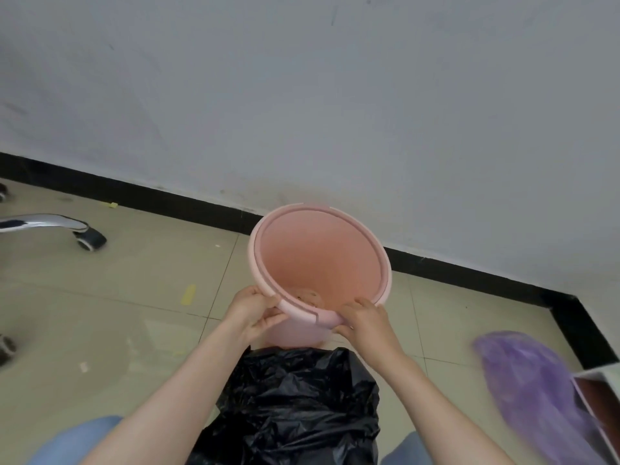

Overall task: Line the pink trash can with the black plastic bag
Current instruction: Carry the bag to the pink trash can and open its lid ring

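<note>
Head view: both hands are gripping the near rim of the pink trash can, left hand and right hand clasped over its edge, while the black plastic bag is lying crumpled between the forearms, just below the can.

The round pink plastic trash can stands on the tiled floor, its mouth open and tipped toward the viewer, a separate ring seated around its rim, unlined inside. The crumpled glossy black plastic bag lies heaped at its six o'clock, just beside its base.
</note>
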